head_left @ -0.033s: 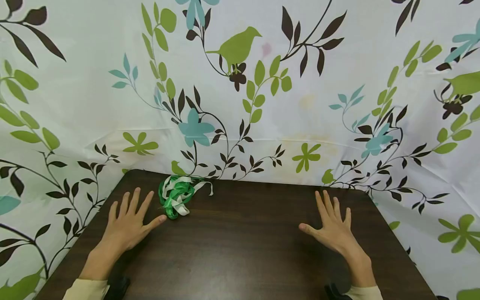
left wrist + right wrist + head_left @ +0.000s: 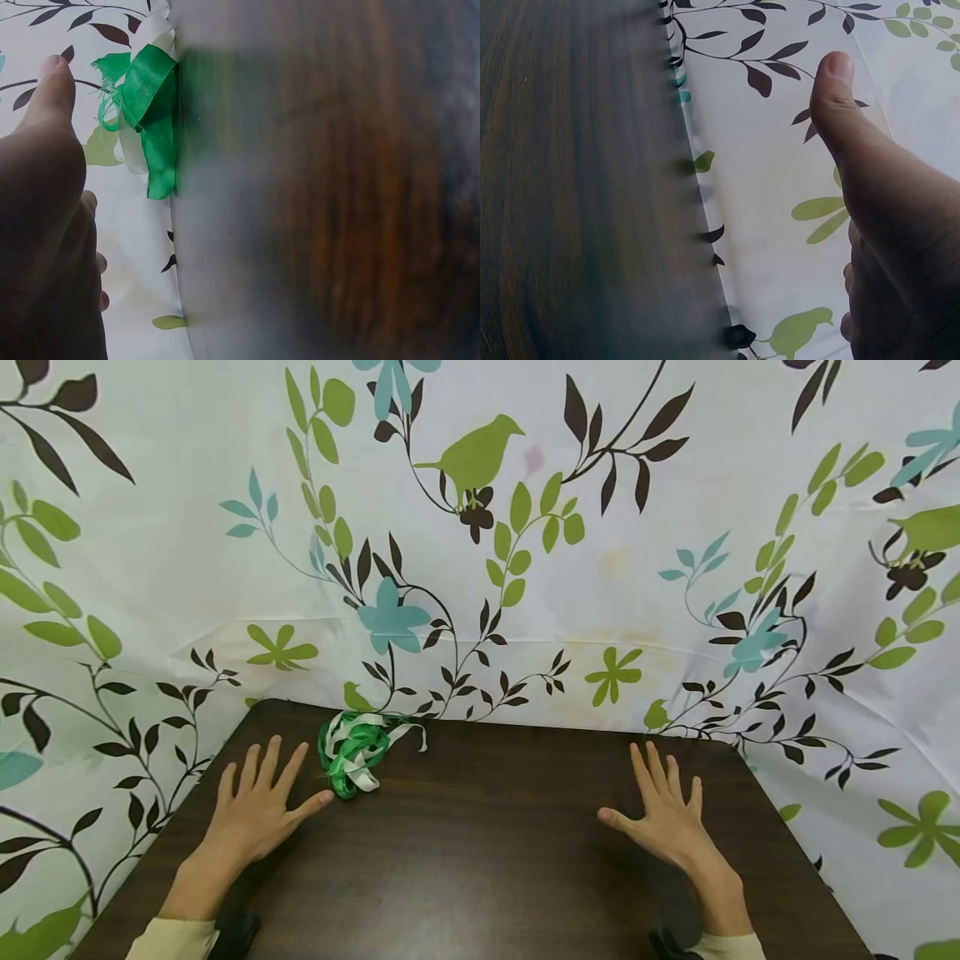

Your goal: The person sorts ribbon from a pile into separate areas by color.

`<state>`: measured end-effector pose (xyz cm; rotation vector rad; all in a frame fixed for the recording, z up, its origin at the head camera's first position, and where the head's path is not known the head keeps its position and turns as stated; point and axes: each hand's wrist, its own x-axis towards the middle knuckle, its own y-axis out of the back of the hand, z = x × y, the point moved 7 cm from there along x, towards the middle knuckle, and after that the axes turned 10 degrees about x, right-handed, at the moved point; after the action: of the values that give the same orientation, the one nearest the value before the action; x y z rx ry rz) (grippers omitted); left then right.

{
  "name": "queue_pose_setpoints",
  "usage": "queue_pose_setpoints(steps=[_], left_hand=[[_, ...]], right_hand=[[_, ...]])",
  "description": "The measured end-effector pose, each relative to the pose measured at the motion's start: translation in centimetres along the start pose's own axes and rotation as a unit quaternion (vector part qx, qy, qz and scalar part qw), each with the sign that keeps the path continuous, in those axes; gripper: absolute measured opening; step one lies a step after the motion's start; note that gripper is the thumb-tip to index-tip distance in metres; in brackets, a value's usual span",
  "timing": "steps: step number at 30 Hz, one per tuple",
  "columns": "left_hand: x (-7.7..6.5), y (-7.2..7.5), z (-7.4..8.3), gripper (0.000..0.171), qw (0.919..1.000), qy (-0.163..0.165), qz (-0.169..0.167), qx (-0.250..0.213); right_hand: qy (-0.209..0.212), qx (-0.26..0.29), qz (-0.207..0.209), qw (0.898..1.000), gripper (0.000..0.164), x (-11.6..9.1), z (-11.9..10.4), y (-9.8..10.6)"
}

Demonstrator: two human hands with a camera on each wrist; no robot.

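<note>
A tangled bundle of green and white ribbon (image 2: 352, 750) lies at the back left of a dark wooden table (image 2: 465, 860). My left hand (image 2: 255, 814) is spread with straight fingers over the table's left side, its thumb tip just short of the ribbon. In the left wrist view the green ribbon (image 2: 154, 105) shows a frayed end beyond the thumb. Over the right side my right hand (image 2: 667, 818) is spread too, fingers straight, far from the ribbon. Neither hand holds anything.
Behind the table and along both its sides hangs a white cloth (image 2: 480, 668) printed with leaves, flowers and birds. The table's back edge meets this cloth. Dark bands sit at both wrists, by the light sleeves (image 2: 172, 939).
</note>
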<state>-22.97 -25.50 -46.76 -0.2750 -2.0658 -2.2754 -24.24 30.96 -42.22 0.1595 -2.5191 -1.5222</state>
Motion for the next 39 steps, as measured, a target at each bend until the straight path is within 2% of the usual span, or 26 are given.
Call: queue_pose_setpoints(steps=[11, 14, 17, 20, 23, 27, 33, 36, 39], left_hand=[[-0.1, 0.8, 0.8, 0.095, 0.9995, -0.025, 0.012, -0.013], [0.1, 0.9, 1.6, 0.091, 0.9983, -0.049, 0.024, -0.022], [0.6, 0.7, 2.5, 0.083, 0.9948, -0.075, 0.040, -0.056], [1.3, 0.2, 2.9, 0.078, 0.9897, -0.081, 0.046, -0.108], [2.4, -0.5, 2.7, 0.080, 0.9859, -0.066, 0.045, -0.147], [4.4, -1.4, 2.4, 0.088, 0.9853, -0.055, 0.024, -0.160], [7.4, -3.2, 2.3, 0.098, 0.9815, -0.054, -0.007, -0.184], [8.2, -3.8, 2.9, 0.096, 0.9789, -0.058, -0.013, -0.195], [8.5, -3.9, 4.3, 0.092, 0.9757, -0.068, -0.015, -0.207]], right_hand=[[0.009, 0.014, 0.022, 1.000, 0.107, 0.2, -0.9, 0.4], [0.012, 0.022, 0.038, 0.999, 0.097, 0.4, -1.2, 0.5], [0.013, 0.025, 0.058, 0.998, 0.084, 0.7, -1.7, 0.8], [0.022, 0.036, 0.076, 0.996, 0.069, 1.0, -2.6, 1.0], [0.045, 0.048, 0.087, 0.994, 0.059, 1.5, -3.8, 0.7], [0.070, 0.062, 0.088, 0.992, 0.050, 1.7, -5.2, -0.1], [0.080, 0.076, 0.071, 0.991, 0.043, 1.7, -6.6, -1.3], [0.082, 0.082, 0.066, 0.991, 0.041, 1.6, -6.9, -1.7], [0.081, 0.086, 0.064, 0.991, 0.040, 1.4, -7.0, -1.8]])
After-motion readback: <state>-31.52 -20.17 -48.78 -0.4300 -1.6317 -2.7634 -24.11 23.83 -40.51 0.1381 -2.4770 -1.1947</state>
